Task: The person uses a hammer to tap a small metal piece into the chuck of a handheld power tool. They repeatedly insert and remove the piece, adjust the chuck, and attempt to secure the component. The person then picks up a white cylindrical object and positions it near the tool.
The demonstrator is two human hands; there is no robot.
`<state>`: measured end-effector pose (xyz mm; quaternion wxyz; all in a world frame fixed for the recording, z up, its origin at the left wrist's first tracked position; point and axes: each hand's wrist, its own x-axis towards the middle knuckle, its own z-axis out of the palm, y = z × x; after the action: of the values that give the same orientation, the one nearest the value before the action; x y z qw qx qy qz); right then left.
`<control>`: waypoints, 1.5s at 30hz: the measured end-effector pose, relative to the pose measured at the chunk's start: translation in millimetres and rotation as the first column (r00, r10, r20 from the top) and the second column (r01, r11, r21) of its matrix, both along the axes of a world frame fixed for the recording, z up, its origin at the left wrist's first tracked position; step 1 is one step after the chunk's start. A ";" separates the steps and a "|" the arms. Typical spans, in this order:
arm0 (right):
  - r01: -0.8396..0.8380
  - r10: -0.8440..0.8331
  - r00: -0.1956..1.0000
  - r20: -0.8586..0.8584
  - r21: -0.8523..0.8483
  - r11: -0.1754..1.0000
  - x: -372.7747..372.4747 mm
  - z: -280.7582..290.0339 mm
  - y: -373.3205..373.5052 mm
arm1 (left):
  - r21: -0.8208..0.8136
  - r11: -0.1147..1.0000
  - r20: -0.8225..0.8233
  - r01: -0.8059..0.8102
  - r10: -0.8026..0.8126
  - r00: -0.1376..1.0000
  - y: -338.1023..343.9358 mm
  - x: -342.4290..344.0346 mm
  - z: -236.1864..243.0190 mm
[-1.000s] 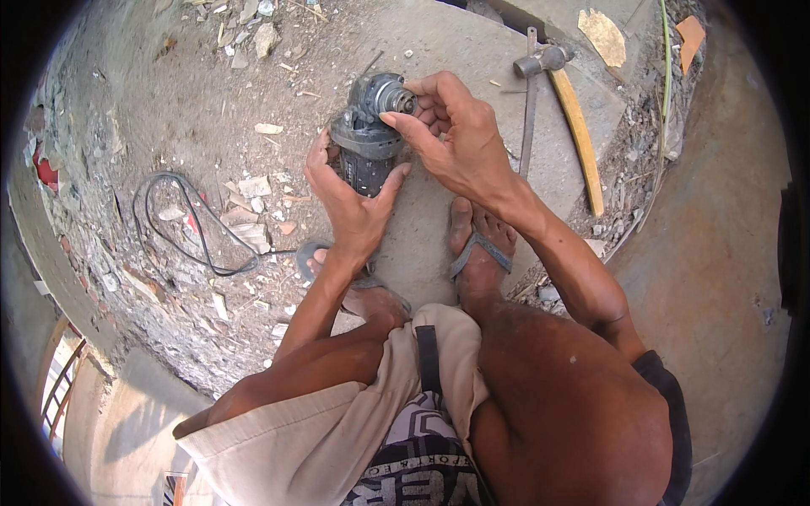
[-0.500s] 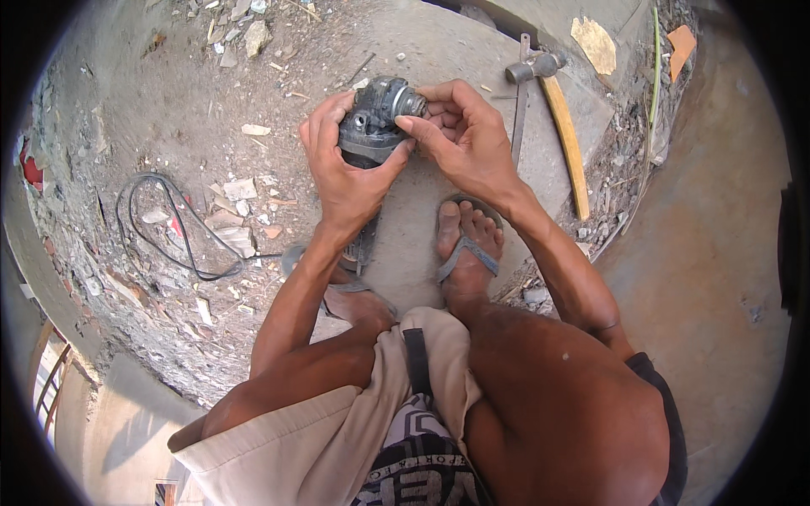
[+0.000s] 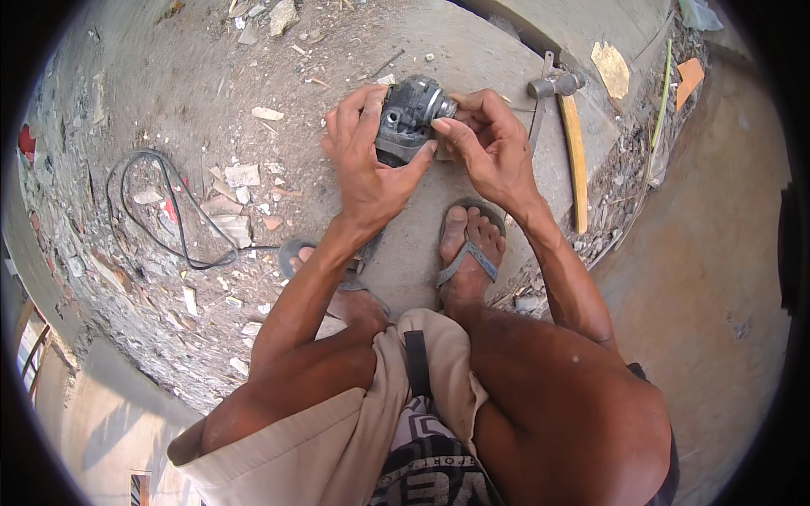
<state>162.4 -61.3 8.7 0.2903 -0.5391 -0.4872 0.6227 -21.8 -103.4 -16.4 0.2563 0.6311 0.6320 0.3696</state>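
Note:
A dark grey power tool (image 3: 409, 118), like an angle grinder body, is held above the dusty concrete ground in front of my feet. My left hand (image 3: 367, 169) wraps around its body from the left and below. My right hand (image 3: 485, 143) pinches the tool's round head end with thumb and fingers. The tool's lower part is hidden behind my left hand. Both feet in grey sandals (image 3: 468, 253) stand just below the hands.
A hammer with a yellow wooden handle (image 3: 574, 152) lies on the ground to the right. A black cable (image 3: 156, 211) loops on the left among rubble and broken chips. A raised concrete edge (image 3: 540, 34) runs along the upper right.
Both hands have lifted the tool slightly up and away from my body. My left hand has shifted from under the tool to gripping its side.

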 end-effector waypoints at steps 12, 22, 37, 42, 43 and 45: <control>0.065 -0.063 0.998 -0.026 0.056 0.996 -5.2 -1.2 -4.4 | -0.046 0.999 -0.027 0.003 -0.005 1.000 -0.7 1.5 2.0; 0.099 -0.111 0.992 -0.060 -0.164 0.981 -4.7 0.3 4.1 | -0.080 0.996 -0.041 -0.028 0.025 0.999 0.1 4.3 9.4; 0.155 -0.269 0.948 -0.167 -0.498 0.853 2.2 7.2 9.0 | -0.084 0.996 -0.022 -0.028 0.026 0.999 -0.8 4.2 6.4; 0.061 -0.111 0.992 -0.059 -0.546 0.836 0.1 11.4 14.1 | -0.058 0.998 0.005 -0.017 0.017 1.000 -1.2 2.1 1.3; 0.052 -0.095 0.994 -0.053 -0.536 0.843 -1.6 11.2 14.9 | -0.072 0.997 -0.003 -0.015 0.015 1.000 -0.9 2.3 3.6; 0.032 -0.063 0.997 -0.042 -0.516 0.856 -4.8 11.5 16.0 | -0.101 0.995 -0.021 -0.013 0.011 1.000 0.1 2.0 10.6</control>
<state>157.6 -45.3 20.1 0.1649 -0.5906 -0.2813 0.7382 -19.8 -103.3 -5.7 0.2795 0.6172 0.6562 0.3322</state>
